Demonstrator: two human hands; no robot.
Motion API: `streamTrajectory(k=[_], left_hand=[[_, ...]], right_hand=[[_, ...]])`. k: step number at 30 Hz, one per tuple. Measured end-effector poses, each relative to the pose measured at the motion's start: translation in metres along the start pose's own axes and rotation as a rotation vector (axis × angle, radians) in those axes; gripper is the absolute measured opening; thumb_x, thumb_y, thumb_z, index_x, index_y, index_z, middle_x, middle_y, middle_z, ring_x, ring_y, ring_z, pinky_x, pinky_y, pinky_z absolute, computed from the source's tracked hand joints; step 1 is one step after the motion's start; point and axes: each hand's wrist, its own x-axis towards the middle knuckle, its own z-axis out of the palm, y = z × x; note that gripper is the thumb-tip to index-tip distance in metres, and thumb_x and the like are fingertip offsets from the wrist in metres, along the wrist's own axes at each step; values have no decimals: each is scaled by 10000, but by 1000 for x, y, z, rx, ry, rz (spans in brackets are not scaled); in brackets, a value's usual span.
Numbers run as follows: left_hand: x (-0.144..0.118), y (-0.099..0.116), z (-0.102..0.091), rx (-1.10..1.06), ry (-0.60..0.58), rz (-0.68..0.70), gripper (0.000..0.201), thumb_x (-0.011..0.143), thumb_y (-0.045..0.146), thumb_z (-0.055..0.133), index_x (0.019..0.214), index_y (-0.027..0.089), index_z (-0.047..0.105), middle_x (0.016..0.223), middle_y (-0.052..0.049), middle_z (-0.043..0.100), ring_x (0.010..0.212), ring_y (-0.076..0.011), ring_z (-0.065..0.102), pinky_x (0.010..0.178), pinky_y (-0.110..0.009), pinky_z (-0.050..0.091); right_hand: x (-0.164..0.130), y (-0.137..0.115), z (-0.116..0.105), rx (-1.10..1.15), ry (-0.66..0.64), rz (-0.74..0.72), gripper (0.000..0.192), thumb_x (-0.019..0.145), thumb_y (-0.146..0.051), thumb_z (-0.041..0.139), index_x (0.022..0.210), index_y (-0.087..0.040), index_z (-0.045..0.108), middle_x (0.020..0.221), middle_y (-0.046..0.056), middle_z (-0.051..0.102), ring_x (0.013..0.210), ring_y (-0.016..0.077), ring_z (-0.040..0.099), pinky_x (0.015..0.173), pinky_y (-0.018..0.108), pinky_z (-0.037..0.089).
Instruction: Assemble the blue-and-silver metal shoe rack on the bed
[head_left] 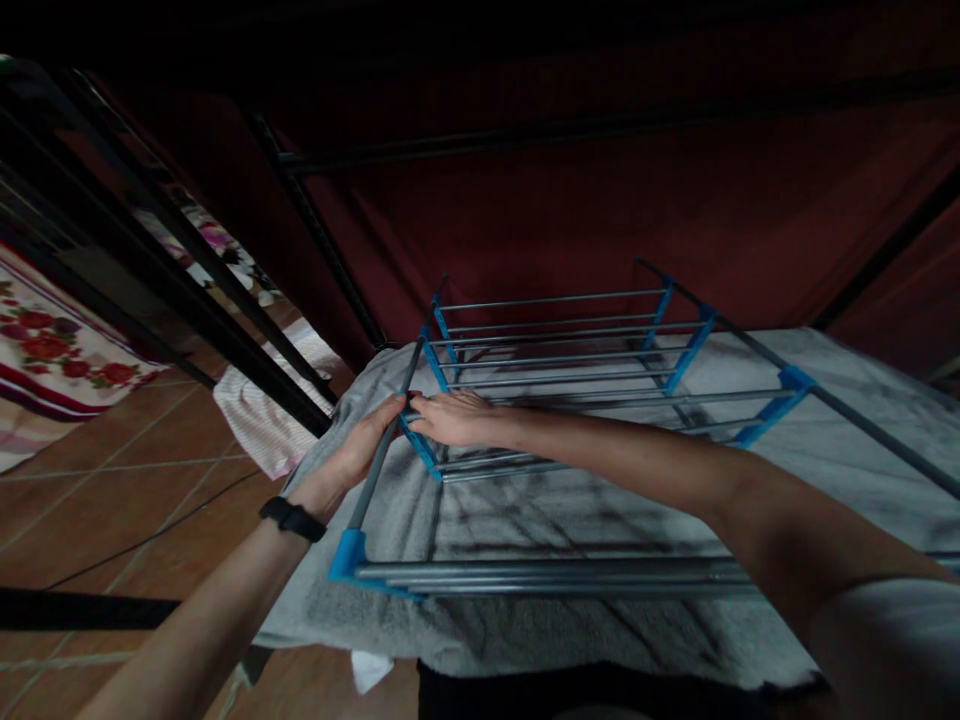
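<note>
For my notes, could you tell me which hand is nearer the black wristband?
Left. The black wristband sits on the left hand's own wrist; the right hand rests farther along the rack.

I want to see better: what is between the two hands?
In the head view, a grey rack pole runs between the left hand and the right hand.

A rack of thin grey metal tubes joined by bright blue plastic connectors lies on its side on a grey towel. Three tiers of parallel rods run left to right: the far tier stands upright, the near tier lies low at the front edge. Long grey side poles cross the tiers at both ends. All connectors appear seated.
</note>
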Motion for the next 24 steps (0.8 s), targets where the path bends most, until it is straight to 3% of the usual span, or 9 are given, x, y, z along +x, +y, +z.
streamTrajectory(k=[3, 6, 11, 18, 24], left_hand=[[2, 10, 1, -3, 1, -109, 210, 803, 295, 742, 985, 192, 763, 935, -96, 769, 897, -279, 715, 791, -358, 584], [6, 15, 10, -18, 43, -172, 202, 837, 206, 652, 1001, 137, 747, 822, -91, 741, 756, -235, 686, 725, -339, 565], [11, 9, 23, 60, 108, -68, 239, 934, 361, 652, 973, 134, 717, 772, -74, 693, 678, -198, 650, 648, -306, 561], [14, 2, 10, 208, 60, 3, 394, 873, 547, 713, 988, 170, 721, 769, -56, 635, 611, -193, 642, 550, -291, 537], [18, 2, 5, 275, 55, 4, 427, 833, 559, 740, 1017, 174, 728, 762, -40, 660, 628, -199, 663, 583, -297, 538]], right_hand=[[-23, 4, -4, -67, 111, -27, 413, 1097, -382, 365, 1392, -161, 552, 1326, 143, 706, 1196, 276, 687, 993, 422, 540], [-41, 16, -4, -131, 131, -31, 371, 1101, -289, 331, 1297, -142, 609, 1266, 148, 721, 1168, 277, 694, 975, 415, 536], [-46, 29, 4, -132, 93, 18, 377, 1114, -350, 330, 1224, -154, 633, 1207, 142, 739, 1094, 291, 726, 881, 392, 553], [-40, 35, 9, -118, 70, -21, 383, 1119, -370, 327, 1241, -149, 614, 1140, 149, 764, 1047, 274, 752, 863, 360, 554], [-38, 40, 8, -72, 49, -47, 371, 1112, -382, 355, 1255, -165, 620, 1169, 134, 773, 1050, 257, 758, 875, 362, 571]])
